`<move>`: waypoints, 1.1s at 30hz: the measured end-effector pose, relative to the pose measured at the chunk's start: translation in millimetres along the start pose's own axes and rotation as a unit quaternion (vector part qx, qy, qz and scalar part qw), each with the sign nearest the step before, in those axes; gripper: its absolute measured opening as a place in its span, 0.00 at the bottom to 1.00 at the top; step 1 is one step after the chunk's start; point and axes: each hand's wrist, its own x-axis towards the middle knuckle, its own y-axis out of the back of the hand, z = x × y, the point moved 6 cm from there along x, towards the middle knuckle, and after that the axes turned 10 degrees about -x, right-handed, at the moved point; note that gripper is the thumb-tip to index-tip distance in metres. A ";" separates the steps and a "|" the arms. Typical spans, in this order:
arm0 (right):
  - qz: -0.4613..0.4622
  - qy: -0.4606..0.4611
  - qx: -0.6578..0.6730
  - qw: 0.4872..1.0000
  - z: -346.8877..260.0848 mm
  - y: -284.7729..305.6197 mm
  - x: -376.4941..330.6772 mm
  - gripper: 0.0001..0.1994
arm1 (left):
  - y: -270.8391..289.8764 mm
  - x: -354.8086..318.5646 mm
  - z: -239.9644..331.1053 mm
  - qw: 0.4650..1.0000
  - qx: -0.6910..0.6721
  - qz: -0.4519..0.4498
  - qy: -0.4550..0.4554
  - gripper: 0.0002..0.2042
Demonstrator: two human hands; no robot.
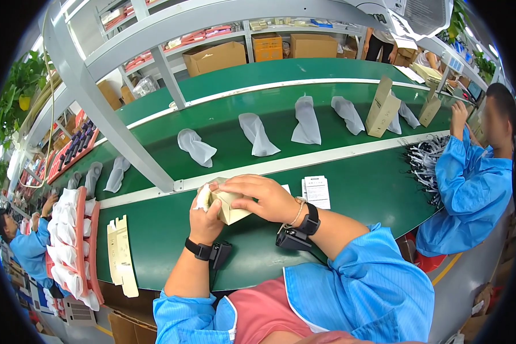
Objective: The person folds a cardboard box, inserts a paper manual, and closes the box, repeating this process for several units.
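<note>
Over the green bench, my left hand (204,225) is closed around one end of a small cream-coloured carton (229,211). At that same end a whitish piece (203,196) shows by my left fingers; I cannot tell whether it is a flap or something wrapped. My right hand (264,198) grips the carton from the top and right side, its fingers bent over the upper edge. Flattened cream cartons (120,252) lie on the bench to my left. White printed leaflets (316,192) lie just beyond my right wrist.
Several grey-white wrapped items (257,135) lie along the green conveyor (223,123); cream cartons (382,109) stand farther right. Pink trays (90,246) of white-wrapped items are stacked left. Black-and-white cables (427,163) pile up by a co-worker (470,189). A metal post (117,114) rises ahead.
</note>
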 end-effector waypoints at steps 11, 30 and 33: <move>-0.038 0.014 -0.039 0.998 1.0 -3.4 3.7 0.34 | 7.1 8.3 12.8 0.979 0.004 0.096 -0.177 0.39; -0.210 0.048 -0.152 0.965 24.4 -32.1 -52.1 0.31 | -21.9 -1.5 -46.4 0.751 -0.542 0.057 0.373 0.44; -0.201 -0.007 -0.179 0.963 18.7 -11.6 -45.6 0.31 | -4.3 3.1 -47.4 0.773 -0.527 0.081 0.343 0.43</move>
